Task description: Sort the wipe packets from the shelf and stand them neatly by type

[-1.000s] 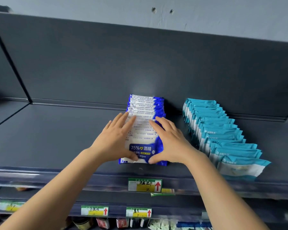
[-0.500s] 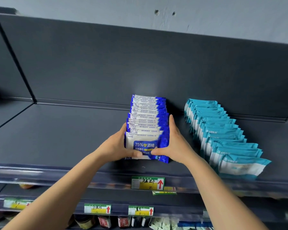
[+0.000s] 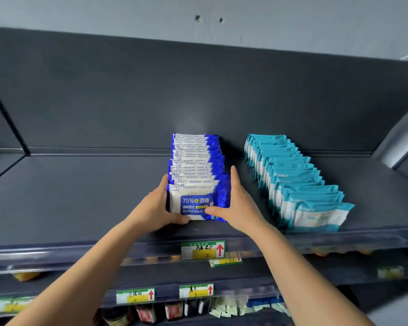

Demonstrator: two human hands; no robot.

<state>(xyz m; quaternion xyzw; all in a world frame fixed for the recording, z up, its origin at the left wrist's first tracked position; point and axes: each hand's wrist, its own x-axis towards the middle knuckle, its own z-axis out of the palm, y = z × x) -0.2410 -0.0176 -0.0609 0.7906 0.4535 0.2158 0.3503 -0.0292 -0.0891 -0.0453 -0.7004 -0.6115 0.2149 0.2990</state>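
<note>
On the shelf [image 3: 80, 198], the blue row [image 3: 196, 161] of wipe packets is stood on edge mid-width, just left of the teal row [image 3: 292, 175] and apart from it. The front packets are clasped from both sides: the left hand [image 3: 156, 208] is curled round the left edge and the right hand [image 3: 239, 203] is laid along the right, with thumbs on the front face. The step is judged best done by even inward pressure and a gentle push back, so that edges are aligned and nothing is tipped. The row's long axis runs from the shelf's back to its front; printed faces are turned forward.
</note>
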